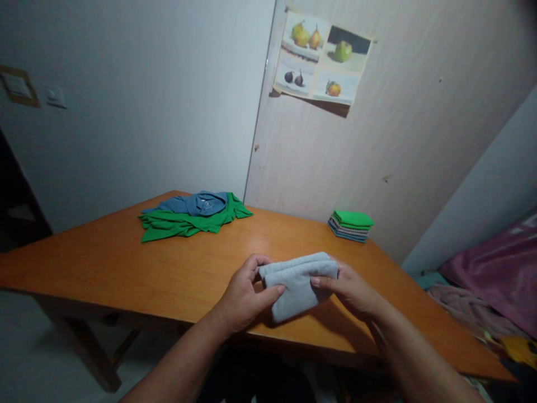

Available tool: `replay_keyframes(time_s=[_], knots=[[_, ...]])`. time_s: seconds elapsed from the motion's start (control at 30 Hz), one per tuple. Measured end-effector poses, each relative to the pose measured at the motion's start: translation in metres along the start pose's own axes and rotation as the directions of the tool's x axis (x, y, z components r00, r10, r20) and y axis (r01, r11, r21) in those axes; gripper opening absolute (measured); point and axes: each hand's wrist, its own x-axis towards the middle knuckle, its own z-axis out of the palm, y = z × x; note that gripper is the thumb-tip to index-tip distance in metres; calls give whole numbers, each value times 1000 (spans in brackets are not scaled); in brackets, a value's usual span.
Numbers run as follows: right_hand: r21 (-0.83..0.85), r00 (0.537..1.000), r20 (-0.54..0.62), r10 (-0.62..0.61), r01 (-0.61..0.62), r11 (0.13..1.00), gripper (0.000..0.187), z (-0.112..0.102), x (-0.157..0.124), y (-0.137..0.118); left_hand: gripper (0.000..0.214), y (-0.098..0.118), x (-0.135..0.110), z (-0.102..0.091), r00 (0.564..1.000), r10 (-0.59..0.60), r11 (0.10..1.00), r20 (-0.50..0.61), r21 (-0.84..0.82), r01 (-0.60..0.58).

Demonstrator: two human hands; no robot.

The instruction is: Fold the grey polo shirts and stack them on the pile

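Observation:
Between my two hands is a light grey-blue folded cloth (pixel 298 291), a compact rectangle with layered edges along its top. My left hand (pixel 251 291) grips its left end, thumb on the near face and fingers behind. On the right end, my right hand (pixel 346 285) holds it the same way, the thumb pressed on the front. The cloth is tilted and held above the near edge of the wooden table (pixel 201 274). Most fingertips are hidden behind the fabric.
At the table's back right stands a stack of folded clothes (pixel 350 225), bright green on top. Loose garments lie rumpled at the back left: a blue shirt (pixel 188 204) over a green one (pixel 180 225). Purple fabric (pixel 495 268) is heaped beyond the right edge. A wall rises behind.

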Motion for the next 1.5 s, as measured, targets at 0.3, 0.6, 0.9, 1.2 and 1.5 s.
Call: replay_keyframes(time_s=[0.3, 0.6, 0.9, 1.2, 1.5], knots=[[207, 996, -79, 34, -17, 978, 42, -3, -6, 30, 62, -4, 8, 12, 999, -5, 998, 54, -56, 9], [324, 992, -114, 54, -14, 946, 49, 9, -10, 39, 43, 5, 20, 0, 977, 26, 983, 213, 169, -64], [-263, 951, -215, -224, 164, 951, 77, -15, -22, 30, 19, -1, 19, 8, 970, 123, 933, 212, 309, -185], [-479, 976, 21, -216, 200, 855, 27, -30, -27, 9, 16, 0, 17, 14, 959, 150, 957, 239, 208, -202], [-474, 968, -113, -225, 146, 868, 29, -25, -28, 22, 31, -4, 17, 22, 993, -25, 997, 119, -74, 34]])
